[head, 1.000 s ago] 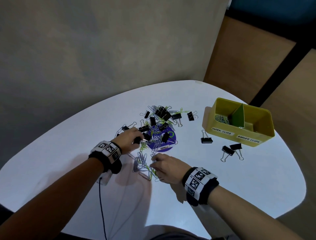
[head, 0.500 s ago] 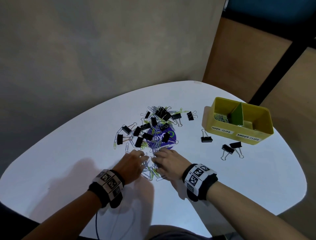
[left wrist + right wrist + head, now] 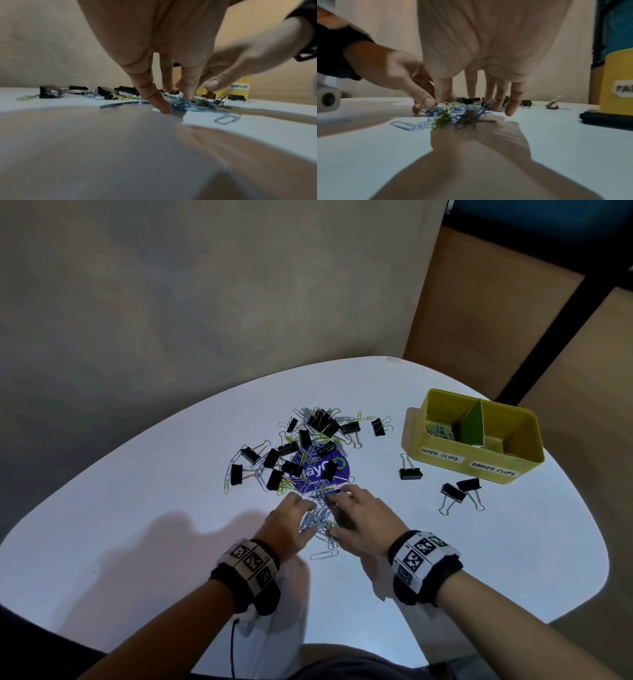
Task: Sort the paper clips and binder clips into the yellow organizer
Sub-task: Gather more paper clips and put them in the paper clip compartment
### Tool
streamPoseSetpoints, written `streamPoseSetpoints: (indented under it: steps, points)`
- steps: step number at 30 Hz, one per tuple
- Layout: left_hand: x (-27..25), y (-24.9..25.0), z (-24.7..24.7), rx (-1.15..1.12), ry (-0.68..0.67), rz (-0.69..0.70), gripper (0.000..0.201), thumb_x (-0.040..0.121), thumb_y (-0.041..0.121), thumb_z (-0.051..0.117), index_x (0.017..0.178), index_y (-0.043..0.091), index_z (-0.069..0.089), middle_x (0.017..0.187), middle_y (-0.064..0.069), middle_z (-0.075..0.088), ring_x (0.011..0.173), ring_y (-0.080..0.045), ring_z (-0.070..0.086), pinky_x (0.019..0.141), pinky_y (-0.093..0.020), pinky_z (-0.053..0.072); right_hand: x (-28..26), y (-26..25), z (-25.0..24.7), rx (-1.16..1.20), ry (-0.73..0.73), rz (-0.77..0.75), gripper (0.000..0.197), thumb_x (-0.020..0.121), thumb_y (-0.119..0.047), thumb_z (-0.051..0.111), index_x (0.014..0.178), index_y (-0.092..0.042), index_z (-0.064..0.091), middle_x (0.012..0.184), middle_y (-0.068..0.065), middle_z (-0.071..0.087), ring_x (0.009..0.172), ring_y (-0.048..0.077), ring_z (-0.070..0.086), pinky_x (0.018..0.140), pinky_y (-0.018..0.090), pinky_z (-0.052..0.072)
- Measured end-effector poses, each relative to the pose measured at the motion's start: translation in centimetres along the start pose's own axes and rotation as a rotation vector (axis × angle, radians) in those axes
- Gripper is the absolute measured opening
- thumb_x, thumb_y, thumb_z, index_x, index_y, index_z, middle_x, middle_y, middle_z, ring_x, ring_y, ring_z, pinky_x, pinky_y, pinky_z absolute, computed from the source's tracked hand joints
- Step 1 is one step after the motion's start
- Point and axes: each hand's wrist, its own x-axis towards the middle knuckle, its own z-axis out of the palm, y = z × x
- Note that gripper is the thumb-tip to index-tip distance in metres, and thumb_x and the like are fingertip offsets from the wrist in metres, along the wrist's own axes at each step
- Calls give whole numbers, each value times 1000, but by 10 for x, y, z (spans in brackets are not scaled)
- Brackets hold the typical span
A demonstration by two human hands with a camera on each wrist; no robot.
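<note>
A heap of blue and green paper clips (image 3: 318, 518) (image 3: 452, 115) lies on the white table between my two hands. My left hand (image 3: 291, 518) (image 3: 164, 94) touches the heap's left side with straight fingers pointing down. On the right side my right hand (image 3: 352, 515) (image 3: 488, 94) does the same, with its fingers spread. Further back, black binder clips (image 3: 322, 422) and more paper clips lie mixed over a purple sticker (image 3: 322, 470). The yellow organizer (image 3: 472, 463) (image 3: 618, 81) stands at the right; its left compartment holds several paper clips (image 3: 440, 431).
Three black binder clips lie loose before the organizer, one (image 3: 410, 473) at its left corner and a pair (image 3: 459, 491) nearer me. A single paper clip (image 3: 323, 554) lies just in front of the heap. A green divider (image 3: 474, 422) splits the organizer. The table's edge curves close behind it.
My left hand left the binder clips at the back and came toward me to the paper clip heap. Both hands have since closed in on the heap from either side.
</note>
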Motion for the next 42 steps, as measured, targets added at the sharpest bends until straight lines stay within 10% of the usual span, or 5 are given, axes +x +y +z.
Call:
streamPoseSetpoints:
  steps: [6,23,31,37,42]
  points:
    - [0,10,5,338,-57,-131,64,73,48,66,129,25,46,135,-11,38,115,-32,44,89,-43,50,-25,-12,23,23,-54,168,94,62,-59,76,136,-23,31,123,8,37,113,27,39,89,39,47]
    - [36,33,20,52,-104,96,30,76,13,60,102,0,67,92,-22,66,86,-34,63,78,-34,45,-27,41,2,86,150,205,19,88,-18,60,105,-17,68,102,6,70,100,27,59,83,34,46]
    - [55,32,-4,-177,-99,66,40,76,-4,67,115,5,62,80,3,57,68,-11,53,69,-20,47,-31,60,-21,612,308,369,9,85,-12,68,93,-12,73,87,4,74,81,12,67,73,13,49]
    - [65,47,-42,-324,-118,-7,25,79,14,72,100,27,67,82,12,61,72,-1,59,69,-15,46,-33,76,-43,805,432,377,9,85,-7,67,89,-15,68,83,-1,71,82,11,66,84,24,50]
    - [77,67,-56,-658,-65,-59,26,77,7,71,99,20,69,97,-5,72,93,-20,67,85,-29,54,-36,83,-68,1013,578,342,19,87,-6,65,86,-25,66,88,-1,70,89,19,67,89,35,53]
